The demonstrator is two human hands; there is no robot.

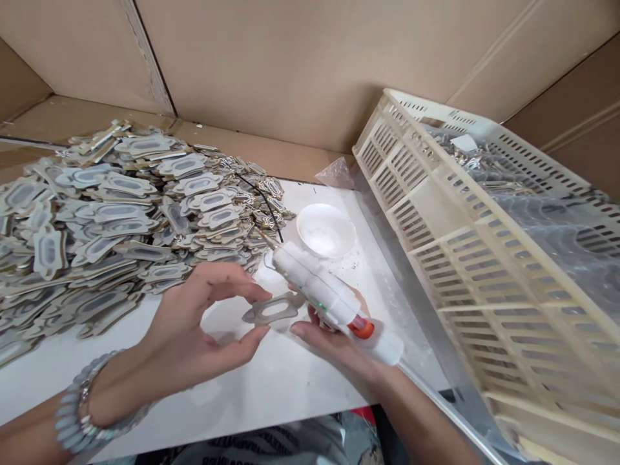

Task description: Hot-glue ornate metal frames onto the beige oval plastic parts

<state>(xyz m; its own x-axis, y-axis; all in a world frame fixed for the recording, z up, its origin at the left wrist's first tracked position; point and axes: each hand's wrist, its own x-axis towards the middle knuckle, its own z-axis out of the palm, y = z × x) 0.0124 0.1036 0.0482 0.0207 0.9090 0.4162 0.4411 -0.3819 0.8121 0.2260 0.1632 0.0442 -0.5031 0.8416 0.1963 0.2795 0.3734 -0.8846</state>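
Note:
A small flat grey metal frame with an oval opening (264, 311) is held above the white table (194, 400). My left hand (213, 323) pinches its left end between thumb and finger. My right hand (334, 336) is closed around a white tool with an orange-red part (320, 287), whose thin metal tip points up and left. The right thumb lies close to the frame's right end; whether it touches cannot be made out. Some of the right fingers are hidden behind the tool.
A large heap of similar grey frames (121, 213) covers the left side. Behind the tool is a white bowl (327, 230). A cream plastic crate (450, 239) with bagged parts stands at the right. Cardboard walls (281, 64) rise behind, and a black wire (264, 200) crosses the heap.

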